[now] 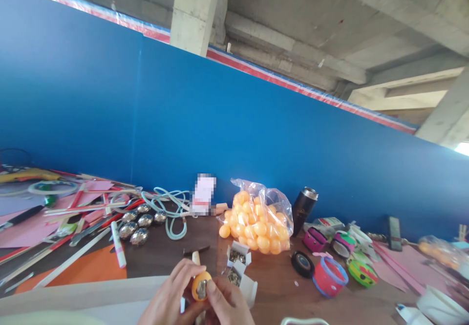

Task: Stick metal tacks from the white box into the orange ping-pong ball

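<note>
At the bottom middle of the view my left hand (169,296) and my right hand (227,306) meet around one orange ball (201,286). The ball has a small silvery piece on its front, under my right fingertips. A light stick (195,257) rises just behind the ball, next to my left fingers. Two small open white boxes (237,261) with metal bits stand right behind my hands. A clear bag of several orange balls (256,222) lies further back on the brown table (278,286).
A black flask (305,208) stands right of the bag. Tape rolls (330,275) sit at the right. Shiny metal balls (136,227), a pale cable (172,207), a white marker (117,245), sticks and pink paper crowd the left. A blue wall (220,129) backs the table.
</note>
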The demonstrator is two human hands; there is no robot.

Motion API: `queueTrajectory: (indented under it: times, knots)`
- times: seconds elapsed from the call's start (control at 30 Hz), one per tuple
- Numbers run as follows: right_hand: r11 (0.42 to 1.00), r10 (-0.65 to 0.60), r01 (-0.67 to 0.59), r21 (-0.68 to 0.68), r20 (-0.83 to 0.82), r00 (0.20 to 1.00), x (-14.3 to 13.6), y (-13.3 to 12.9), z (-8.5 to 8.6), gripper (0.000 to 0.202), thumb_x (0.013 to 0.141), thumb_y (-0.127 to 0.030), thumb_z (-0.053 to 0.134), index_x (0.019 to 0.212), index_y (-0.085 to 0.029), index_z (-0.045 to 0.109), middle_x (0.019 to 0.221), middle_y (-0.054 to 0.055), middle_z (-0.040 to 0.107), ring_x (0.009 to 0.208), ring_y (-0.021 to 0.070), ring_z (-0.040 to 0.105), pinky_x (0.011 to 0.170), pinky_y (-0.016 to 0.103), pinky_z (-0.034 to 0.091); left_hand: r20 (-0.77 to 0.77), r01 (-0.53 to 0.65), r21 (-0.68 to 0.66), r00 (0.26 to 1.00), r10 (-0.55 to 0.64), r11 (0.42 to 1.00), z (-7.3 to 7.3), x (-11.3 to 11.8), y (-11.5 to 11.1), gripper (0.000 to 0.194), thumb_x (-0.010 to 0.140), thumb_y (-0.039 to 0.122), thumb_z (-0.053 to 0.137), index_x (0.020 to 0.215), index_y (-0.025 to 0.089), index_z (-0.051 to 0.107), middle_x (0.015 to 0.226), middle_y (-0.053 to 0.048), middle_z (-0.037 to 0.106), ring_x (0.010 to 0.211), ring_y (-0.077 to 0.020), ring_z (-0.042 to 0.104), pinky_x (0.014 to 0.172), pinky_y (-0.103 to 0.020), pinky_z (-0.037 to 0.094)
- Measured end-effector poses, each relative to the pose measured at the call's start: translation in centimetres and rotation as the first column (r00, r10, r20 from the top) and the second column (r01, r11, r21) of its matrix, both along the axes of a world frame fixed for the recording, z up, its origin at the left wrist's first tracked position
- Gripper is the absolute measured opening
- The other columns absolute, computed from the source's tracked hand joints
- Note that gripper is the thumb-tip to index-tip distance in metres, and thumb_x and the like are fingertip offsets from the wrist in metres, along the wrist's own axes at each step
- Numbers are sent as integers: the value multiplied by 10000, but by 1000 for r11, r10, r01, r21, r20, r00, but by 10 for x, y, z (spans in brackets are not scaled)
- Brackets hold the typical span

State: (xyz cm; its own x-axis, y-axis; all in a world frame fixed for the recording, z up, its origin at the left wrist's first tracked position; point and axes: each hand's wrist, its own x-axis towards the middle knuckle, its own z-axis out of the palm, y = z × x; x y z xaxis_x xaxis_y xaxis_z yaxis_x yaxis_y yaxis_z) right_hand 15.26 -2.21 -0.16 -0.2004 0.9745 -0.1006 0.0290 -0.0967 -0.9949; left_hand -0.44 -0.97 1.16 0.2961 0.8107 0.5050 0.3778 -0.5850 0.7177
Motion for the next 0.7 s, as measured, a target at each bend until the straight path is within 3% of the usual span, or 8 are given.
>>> queueTrajectory:
  times: [0.3, 0.53, 0.63, 0.7]
  knots:
    - [979, -185, 176, 107, 88, 979, -10, -6, 6, 574, 739, -765, 396, 667, -211, 525, 501, -18, 450, 396, 93, 378, 350, 222, 274, 7, 31, -56, 1000, -31, 998, 2, 2, -4, 254, 732, 195, 709, 965, 237, 619, 933, -37, 646, 824, -187, 644, 761, -251, 532]
    - [979, -195, 187, 79, 111, 974, -6, -8, 16, 639, 763, -758, 361, 679, -172, 602, 479, -6, 466, 421, 97, 420, 408, 226, 295, 182, 98, -193, 981, -62, 976, -3, 6, 0, 279, 716, 194, 695, 986, 207, 626, 938, -56, 635, 761, -177, 649, 658, -229, 551]
    - [983, -183, 184, 6, 151, 971, -4, -9, 18, 682, 741, -784, 354, 741, -158, 625, 424, -32, 425, 373, 83, 401, 373, 199, 260, 258, 102, -187, 965, -52, 977, -7, 7, 1, 275, 714, 207, 700, 981, 221, 635, 924, -46, 643, 738, -171, 653, 625, -219, 547]
    - [986, -163, 159, 44, 148, 975, -3, -8, 17, 690, 708, -790, 411, 776, -141, 635, 440, -32, 447, 378, 76, 398, 373, 193, 268, 244, 96, -166, 968, -53, 981, -8, 6, 2, 271, 716, 220, 707, 979, 237, 643, 921, -40, 658, 741, -173, 657, 626, -219, 549]
